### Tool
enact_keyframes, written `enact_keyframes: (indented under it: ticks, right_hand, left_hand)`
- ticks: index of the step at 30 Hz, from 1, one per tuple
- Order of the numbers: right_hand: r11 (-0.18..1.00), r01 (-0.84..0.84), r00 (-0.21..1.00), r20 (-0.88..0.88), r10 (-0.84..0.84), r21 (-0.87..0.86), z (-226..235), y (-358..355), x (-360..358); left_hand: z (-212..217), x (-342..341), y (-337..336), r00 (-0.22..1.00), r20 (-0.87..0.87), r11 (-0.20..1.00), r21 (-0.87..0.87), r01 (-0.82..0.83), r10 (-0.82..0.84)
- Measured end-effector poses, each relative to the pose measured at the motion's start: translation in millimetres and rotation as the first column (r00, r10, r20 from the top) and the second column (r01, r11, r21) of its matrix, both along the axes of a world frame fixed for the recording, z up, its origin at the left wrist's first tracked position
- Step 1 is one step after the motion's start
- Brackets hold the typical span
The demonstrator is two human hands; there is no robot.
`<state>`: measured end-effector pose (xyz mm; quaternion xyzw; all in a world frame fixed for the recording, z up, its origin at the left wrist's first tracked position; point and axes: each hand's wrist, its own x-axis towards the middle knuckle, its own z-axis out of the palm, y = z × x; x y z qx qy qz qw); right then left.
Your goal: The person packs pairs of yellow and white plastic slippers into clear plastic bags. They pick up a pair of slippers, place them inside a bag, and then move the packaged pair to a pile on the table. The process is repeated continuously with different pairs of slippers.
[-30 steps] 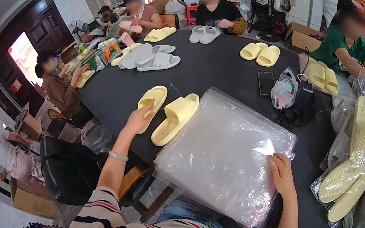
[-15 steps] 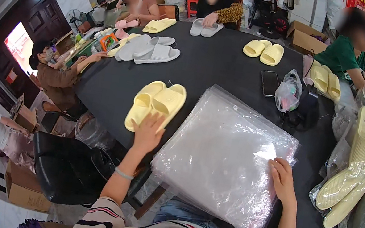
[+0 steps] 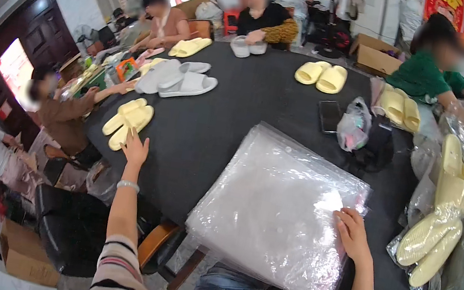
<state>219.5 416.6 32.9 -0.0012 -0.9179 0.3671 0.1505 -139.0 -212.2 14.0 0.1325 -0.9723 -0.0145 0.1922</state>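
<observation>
At the left side of the black table, my left hand (image 3: 135,149) reaches to a pair of pale yellow slippers (image 3: 131,115). Its spread fingers touch the near end of the pair. My right hand (image 3: 353,232) rests on the right edge of a stack of clear plastic bags (image 3: 270,212), its fingers lightly bent and lying on the top sheet. The stack lies flat in front of me and overhangs the near table edge. To the right, another pair of yellow slippers (image 3: 433,237) lies in clear plastic.
Grey slippers (image 3: 190,85) sit beyond my left hand. More yellow slippers (image 3: 322,75) stand at the far edge. A phone (image 3: 329,116) and a small plastic bag (image 3: 355,128) lie beyond the stack. Several people sit around the table (image 3: 240,92). A black chair (image 3: 64,228) stands at the left.
My left hand has moved the yellow slippers left and farther away across the table. My right hand stays at the bag stack's right edge. The view has shifted slightly.
</observation>
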Motion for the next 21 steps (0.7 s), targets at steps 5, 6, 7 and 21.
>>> enact_keyframes:
  ticks: [5,6,7,21]
  right_hand:
    - [0.996,-0.056,0.998,-0.017,0.055,-0.063,-3,8,-1]
    - [0.994,-0.093,0.991,-0.093,0.098,0.052,-9,8,-6]
    - [0.993,-0.100,0.993,-0.060,0.103,0.054,-12,10,-3]
    - [0.482,0.663,0.623,-0.066,-0.779,0.572,39,60,148]
  left_hand:
    - [0,46,125,0.892,0.134,0.885,-0.130,0.447,-0.431]
    - [-3,47,110,0.882,0.061,0.878,-0.086,0.472,-0.468]
    - [-11,48,104,0.872,-0.016,0.871,-0.067,0.488,-0.490]
    - [-41,33,77,0.930,0.194,0.949,0.017,0.314,-0.311]
